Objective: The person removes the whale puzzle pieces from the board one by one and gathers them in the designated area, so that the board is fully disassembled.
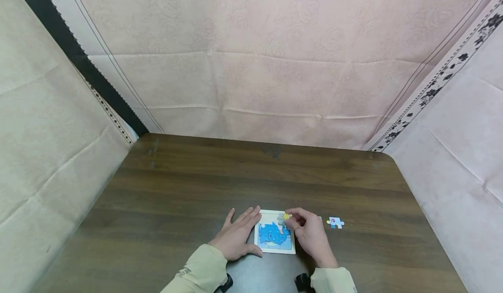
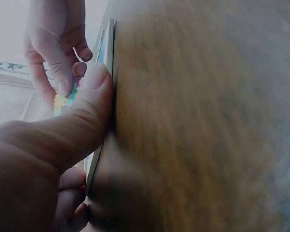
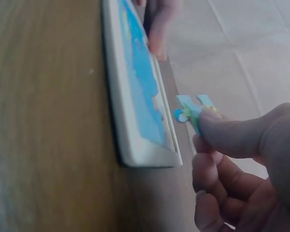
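Note:
A small puzzle board [image 1: 278, 251] with a pale frame lies on the table, its blue picture partly filled in. My left hand [image 1: 237, 237] rests at the board's left side with fingers extended, the thumb by the near left corner. Over the board's far right part, my right hand [image 1: 312, 235] pinches a jigsaw piece [image 3: 189, 107] between thumb and fingers. That piece is light blue and green with some yellow, and in the right wrist view it stands tilted, apart from the frame. My right hand covers the board's far right corner in the head view.
Just right of my right hand lies another jigsaw piece [image 1: 335, 222], light blue with a yellow tab. The brown wooden table [image 1: 196, 175] has rounded far corners. Pale patterned cloth [image 1: 267, 87] hangs behind it and at both sides.

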A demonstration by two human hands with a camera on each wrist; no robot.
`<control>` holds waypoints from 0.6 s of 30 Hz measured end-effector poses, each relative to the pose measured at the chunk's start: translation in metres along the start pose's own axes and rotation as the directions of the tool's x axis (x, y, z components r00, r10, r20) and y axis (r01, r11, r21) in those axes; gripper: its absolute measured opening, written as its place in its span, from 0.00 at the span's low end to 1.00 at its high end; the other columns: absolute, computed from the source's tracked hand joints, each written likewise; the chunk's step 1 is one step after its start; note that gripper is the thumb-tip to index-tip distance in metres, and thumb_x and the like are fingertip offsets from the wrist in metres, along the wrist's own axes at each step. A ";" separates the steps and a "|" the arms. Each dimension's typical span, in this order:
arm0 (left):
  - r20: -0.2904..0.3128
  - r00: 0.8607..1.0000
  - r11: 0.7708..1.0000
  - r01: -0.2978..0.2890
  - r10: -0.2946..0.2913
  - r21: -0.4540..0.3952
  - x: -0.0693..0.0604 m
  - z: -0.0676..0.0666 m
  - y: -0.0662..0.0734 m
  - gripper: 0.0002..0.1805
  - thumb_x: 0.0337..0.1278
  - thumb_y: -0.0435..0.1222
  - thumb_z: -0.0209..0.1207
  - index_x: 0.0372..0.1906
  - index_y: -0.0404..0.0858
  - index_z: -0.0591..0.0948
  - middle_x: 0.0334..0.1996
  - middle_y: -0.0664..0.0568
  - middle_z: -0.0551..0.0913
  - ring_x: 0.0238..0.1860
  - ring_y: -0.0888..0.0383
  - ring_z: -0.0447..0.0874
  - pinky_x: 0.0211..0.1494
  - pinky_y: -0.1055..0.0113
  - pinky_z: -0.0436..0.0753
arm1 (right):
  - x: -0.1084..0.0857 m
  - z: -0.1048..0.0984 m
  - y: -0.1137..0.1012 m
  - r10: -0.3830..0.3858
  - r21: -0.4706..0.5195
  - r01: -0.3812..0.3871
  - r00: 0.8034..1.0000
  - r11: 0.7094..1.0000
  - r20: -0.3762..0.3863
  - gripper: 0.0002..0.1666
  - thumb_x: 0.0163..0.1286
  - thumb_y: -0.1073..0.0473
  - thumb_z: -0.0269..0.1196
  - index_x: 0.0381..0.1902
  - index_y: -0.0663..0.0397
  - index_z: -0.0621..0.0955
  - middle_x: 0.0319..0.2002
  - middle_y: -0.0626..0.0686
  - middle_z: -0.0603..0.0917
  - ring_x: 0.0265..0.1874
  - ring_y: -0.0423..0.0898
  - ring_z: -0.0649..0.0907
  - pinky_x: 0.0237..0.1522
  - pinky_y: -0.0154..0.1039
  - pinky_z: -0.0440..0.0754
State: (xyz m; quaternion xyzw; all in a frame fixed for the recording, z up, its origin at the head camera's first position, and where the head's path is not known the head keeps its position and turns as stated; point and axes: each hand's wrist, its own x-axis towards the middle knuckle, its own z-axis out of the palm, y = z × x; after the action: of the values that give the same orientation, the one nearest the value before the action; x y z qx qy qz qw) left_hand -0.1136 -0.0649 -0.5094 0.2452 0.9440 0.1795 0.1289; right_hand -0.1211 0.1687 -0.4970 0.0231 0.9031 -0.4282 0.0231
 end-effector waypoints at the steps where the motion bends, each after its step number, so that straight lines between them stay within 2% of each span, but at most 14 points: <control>1: 0.000 1.000 1.000 0.000 0.000 0.000 0.000 0.000 0.000 0.55 0.45 0.67 0.61 0.75 0.44 0.60 0.77 0.58 0.50 0.76 0.57 0.47 0.71 0.37 0.41 | 0.000 -0.001 0.000 -0.002 0.013 0.002 1.000 1.000 -0.009 0.11 0.63 0.61 0.69 0.44 0.45 0.87 0.29 0.45 0.80 0.28 0.45 0.75 0.28 0.34 0.76; 9: -0.003 1.000 1.000 -0.006 0.006 0.000 0.000 0.000 0.000 0.54 0.45 0.67 0.61 0.75 0.45 0.59 0.77 0.58 0.49 0.76 0.57 0.46 0.71 0.36 0.41 | -0.001 -0.012 0.006 0.027 0.091 -0.021 0.997 0.996 -0.069 0.14 0.65 0.60 0.68 0.48 0.44 0.87 0.35 0.46 0.84 0.31 0.46 0.76 0.28 0.34 0.75; 14: -0.010 1.000 1.000 -0.013 0.013 -0.010 -0.001 0.000 0.000 0.54 0.46 0.66 0.62 0.75 0.44 0.59 0.77 0.57 0.49 0.76 0.57 0.46 0.71 0.37 0.40 | -0.002 -0.025 0.010 0.068 0.111 -0.055 0.990 0.992 -0.121 0.19 0.65 0.58 0.68 0.54 0.51 0.83 0.33 0.49 0.85 0.29 0.46 0.77 0.28 0.34 0.74; 18: -0.012 1.000 1.000 -0.015 0.015 -0.014 -0.001 0.000 0.000 0.54 0.46 0.65 0.62 0.75 0.44 0.59 0.77 0.57 0.49 0.76 0.57 0.46 0.71 0.37 0.40 | -0.002 -0.036 0.015 0.133 0.156 -0.108 0.978 0.982 -0.160 0.16 0.64 0.58 0.68 0.48 0.56 0.81 0.34 0.52 0.85 0.30 0.46 0.80 0.29 0.34 0.77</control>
State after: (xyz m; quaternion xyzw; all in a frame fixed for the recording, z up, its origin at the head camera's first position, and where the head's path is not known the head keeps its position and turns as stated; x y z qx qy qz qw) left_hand -0.1125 -0.0655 -0.5088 0.2505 0.9415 0.1883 0.1237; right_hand -0.1193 0.2057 -0.4858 0.1160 0.8647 -0.4878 -0.0296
